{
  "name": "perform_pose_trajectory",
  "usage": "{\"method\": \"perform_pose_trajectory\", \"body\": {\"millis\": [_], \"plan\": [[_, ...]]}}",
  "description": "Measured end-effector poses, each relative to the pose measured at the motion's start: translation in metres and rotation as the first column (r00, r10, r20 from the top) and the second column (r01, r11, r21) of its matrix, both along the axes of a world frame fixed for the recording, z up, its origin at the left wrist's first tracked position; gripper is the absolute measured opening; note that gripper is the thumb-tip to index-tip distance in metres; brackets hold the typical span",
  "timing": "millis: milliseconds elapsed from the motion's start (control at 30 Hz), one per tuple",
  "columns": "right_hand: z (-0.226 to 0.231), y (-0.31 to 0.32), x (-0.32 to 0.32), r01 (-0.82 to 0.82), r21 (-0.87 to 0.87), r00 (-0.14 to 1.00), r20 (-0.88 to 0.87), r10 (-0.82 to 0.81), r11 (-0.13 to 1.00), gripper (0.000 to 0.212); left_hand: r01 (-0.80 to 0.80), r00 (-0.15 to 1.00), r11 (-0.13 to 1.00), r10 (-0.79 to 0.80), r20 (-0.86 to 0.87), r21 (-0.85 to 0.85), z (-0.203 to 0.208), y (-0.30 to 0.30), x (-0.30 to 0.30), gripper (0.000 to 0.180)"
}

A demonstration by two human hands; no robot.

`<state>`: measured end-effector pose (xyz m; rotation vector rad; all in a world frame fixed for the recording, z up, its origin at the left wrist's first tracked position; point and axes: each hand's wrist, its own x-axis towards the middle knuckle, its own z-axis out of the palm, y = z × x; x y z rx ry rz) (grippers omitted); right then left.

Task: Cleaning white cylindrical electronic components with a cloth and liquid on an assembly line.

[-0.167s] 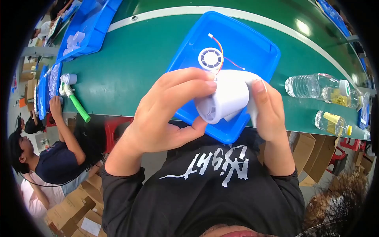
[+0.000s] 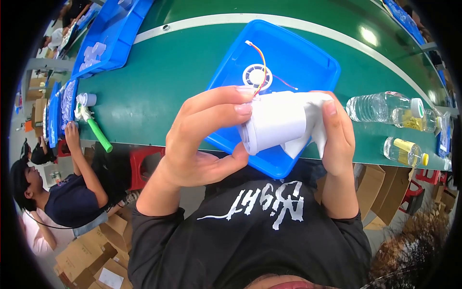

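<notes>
Between my hands is a white plastic cylindrical housing point(image 2: 276, 119), tilted on its side over a blue tray point(image 2: 315, 60). My left hand point(image 2: 204, 132) grips its rimmed left end with fingers above and thumb below. At the other end, my right hand point(image 2: 337, 135) pinches a white cloth or tissue point(image 2: 313, 118) against the housing. Red and yellow wires point(image 2: 263, 60) with a small white connector rise from near my left fingertips. Just behind the housing, a round white fan-like part point(image 2: 257, 77) with dark slots lies in the tray.
Clear plastic bottles point(image 2: 378, 107) lie on the green table point(image 2: 168, 91) at the right. On the left are a green-handled tool point(image 2: 99, 136), a white cup-like part point(image 2: 87, 99) and a blue bin point(image 2: 113, 45) with white parts. A co-worker point(image 2: 72, 192) sits at the left.
The housing has turned so its open left end faces me less and more of its side shows. My right hand and the cloth have shifted slightly right and down.
</notes>
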<state>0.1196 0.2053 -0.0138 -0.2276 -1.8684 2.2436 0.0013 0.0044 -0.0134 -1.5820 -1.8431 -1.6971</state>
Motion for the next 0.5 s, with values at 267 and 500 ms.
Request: {"method": "perform_pose_trajectory", "body": {"millis": [267, 500], "plan": [[0.014, -0.013, -0.001, -0.058, 0.011, 0.989, -0.139, 0.059, 0.998, 0.061, 0.015, 1.0, 1.0, -0.015, -0.015, 0.027, -0.005, 0.007, 0.002, 0.06], [0.009, -0.026, 0.002, -0.096, -0.001, 0.985, -0.145, 0.095, 0.995, 0.039, 0.036, 0.999, 0.998, -0.036, -0.003, 0.05, -0.009, 0.002, -0.001, 0.06]]}}
